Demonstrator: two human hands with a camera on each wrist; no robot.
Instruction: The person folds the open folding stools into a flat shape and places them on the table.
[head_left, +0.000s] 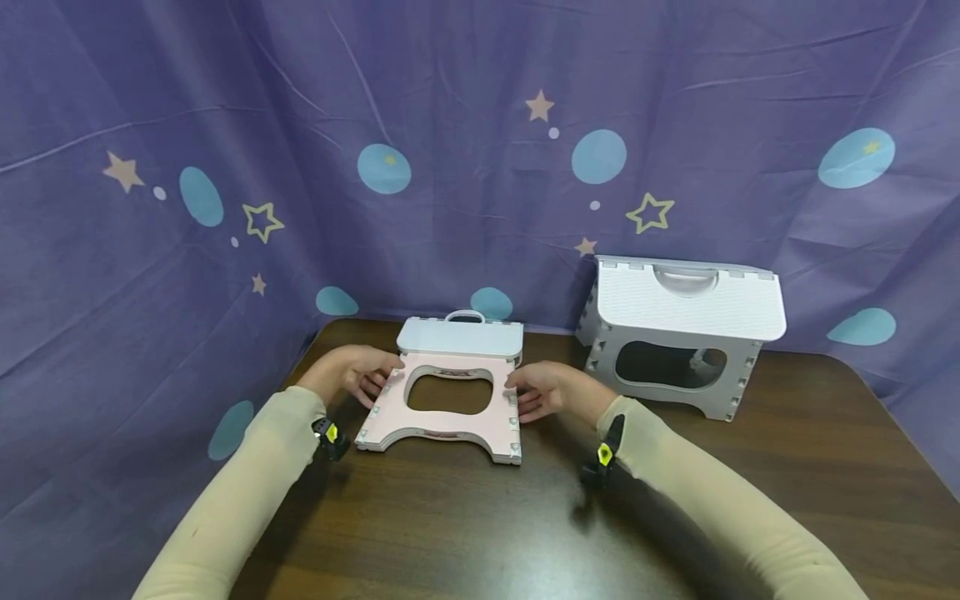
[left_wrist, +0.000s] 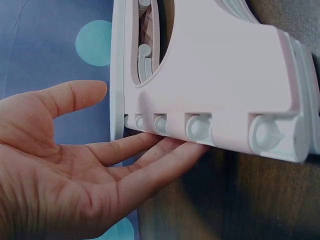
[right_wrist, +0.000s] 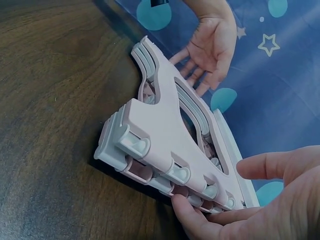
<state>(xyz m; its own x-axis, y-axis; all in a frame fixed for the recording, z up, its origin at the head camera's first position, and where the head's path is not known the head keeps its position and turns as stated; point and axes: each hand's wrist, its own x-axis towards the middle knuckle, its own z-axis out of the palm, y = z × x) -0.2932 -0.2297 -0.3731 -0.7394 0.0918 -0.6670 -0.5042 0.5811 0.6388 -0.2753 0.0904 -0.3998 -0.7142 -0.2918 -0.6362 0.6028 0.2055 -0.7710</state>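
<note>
A pink and white folding step stool (head_left: 387,423), its leg panels stacked together, lies before me with its pale top (head_left: 459,337) and carry handle (head_left: 466,314) at the far end. My left hand (head_left: 372,372) is at its left side. In the left wrist view, its extended fingers (left_wrist: 150,165) touch the hinged edge from below, while the thumb stands apart from the panel. On the opposite side, my right hand (head_left: 546,390) holds the other edge, fingers beneath and thumb (right_wrist: 265,166) over the panel by the top.
A larger grey and white step stool (head_left: 690,304) stands unfolded at the back right of the brown wooden table (head_left: 465,533). Behind the table and on the left hangs a purple curtain (head_left: 465,233) with stars and blue ovals.
</note>
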